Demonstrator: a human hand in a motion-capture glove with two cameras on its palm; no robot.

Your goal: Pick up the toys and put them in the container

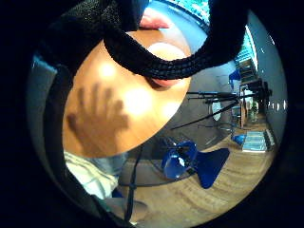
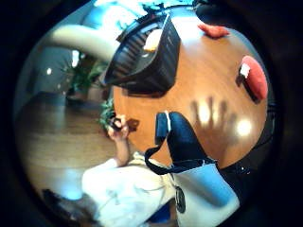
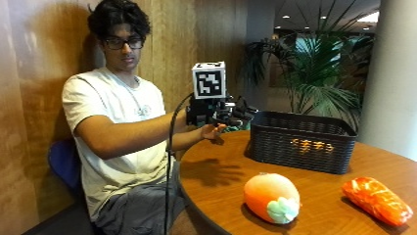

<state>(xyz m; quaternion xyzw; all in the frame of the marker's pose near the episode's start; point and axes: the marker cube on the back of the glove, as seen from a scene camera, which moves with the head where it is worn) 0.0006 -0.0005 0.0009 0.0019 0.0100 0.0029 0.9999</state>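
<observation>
My gloved right hand (image 3: 228, 113) hovers above the round wooden table (image 3: 215, 196) near its left edge, just left of the black woven basket (image 3: 303, 142). Its fingers are spread and hold nothing; their shadow (image 2: 213, 116) falls on the bare wood. An orange toy (image 2: 152, 40) lies inside the basket (image 2: 161, 61). A peach-shaped toy (image 3: 270, 196) with a pale green end sits at the table's front, and an orange-red toy (image 3: 377, 198) lies to its right. Both toys (image 2: 255, 75) (image 2: 214, 30) are well away from my hand.
The bare left hand (image 2: 118, 125) holds a small dark thing at the table edge. A wood-panelled wall stands behind the person, with a potted plant (image 3: 312, 73) and a pillar (image 3: 397, 73) behind the basket. A blue chair (image 1: 190, 161) and a tripod (image 1: 213, 102) stand on the floor.
</observation>
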